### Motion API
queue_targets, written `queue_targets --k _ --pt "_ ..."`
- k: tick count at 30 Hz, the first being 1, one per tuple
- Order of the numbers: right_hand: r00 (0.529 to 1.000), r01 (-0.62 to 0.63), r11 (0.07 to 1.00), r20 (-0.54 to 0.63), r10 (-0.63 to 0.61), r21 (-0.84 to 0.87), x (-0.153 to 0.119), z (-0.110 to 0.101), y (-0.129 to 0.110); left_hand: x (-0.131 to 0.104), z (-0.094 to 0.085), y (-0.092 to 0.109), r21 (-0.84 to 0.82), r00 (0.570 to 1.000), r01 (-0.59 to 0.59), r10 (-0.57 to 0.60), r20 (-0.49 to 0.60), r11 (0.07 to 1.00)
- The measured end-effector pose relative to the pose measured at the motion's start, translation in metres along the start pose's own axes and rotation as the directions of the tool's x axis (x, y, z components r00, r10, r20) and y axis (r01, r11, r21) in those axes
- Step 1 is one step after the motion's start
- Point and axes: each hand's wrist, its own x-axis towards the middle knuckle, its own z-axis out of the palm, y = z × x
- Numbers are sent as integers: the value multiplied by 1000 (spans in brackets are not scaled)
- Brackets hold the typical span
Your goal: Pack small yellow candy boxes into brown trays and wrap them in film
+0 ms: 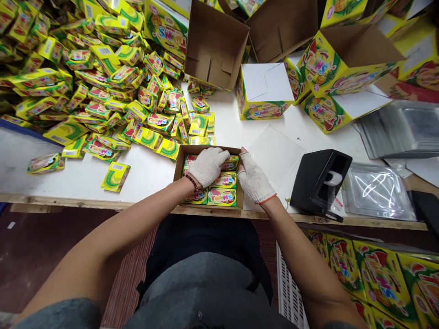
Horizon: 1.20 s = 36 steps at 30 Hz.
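Observation:
An open carton [209,208] stands at the table's front edge, holding rows of small yellow-green TWINS candy boxes [222,197]. My left hand [210,165], in a white knit glove, reaches into it from above. Its fingers are bent over a candy box [233,162] in the far right corner; the fingertips are partly hidden. Along the carton's right wall lies my right hand [253,177], also gloved, with bare fingertips at the rim. It grips that wall from outside.
A large heap of candy boxes [103,87] covers the left and back. Empty display cartons [216,50] stand behind. On the right are a black tape dispenser [317,183], clear plastic sheets [377,189] and a clear sheet [274,153]. Packed cartons [380,269] sit below the table.

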Motion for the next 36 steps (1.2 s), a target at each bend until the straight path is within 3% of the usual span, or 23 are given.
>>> queue_targets --k 13,20,24,30,36 --pt "1000 -8 1000 13 8 -2 1 -1 -2 1 6 -12 -127 995 14 -27 -101 992" --pt "1000 8 1000 -10 -8 -2 -1 0 2 2 -4 -4 32 992 -113 111 63 993" --pt "1000 3 1000 4 -3 -14 -1 -1 -1 -2 -4 8 142 991 -133 128 48 981" --pt "1000 3 1000 -5 -3 7 0 0 1 -10 3 9 84 982 -179 173 77 980" --pt "999 30 999 -14 -29 15 0 2 3 -10 4 12 132 996 -82 78 37 988"
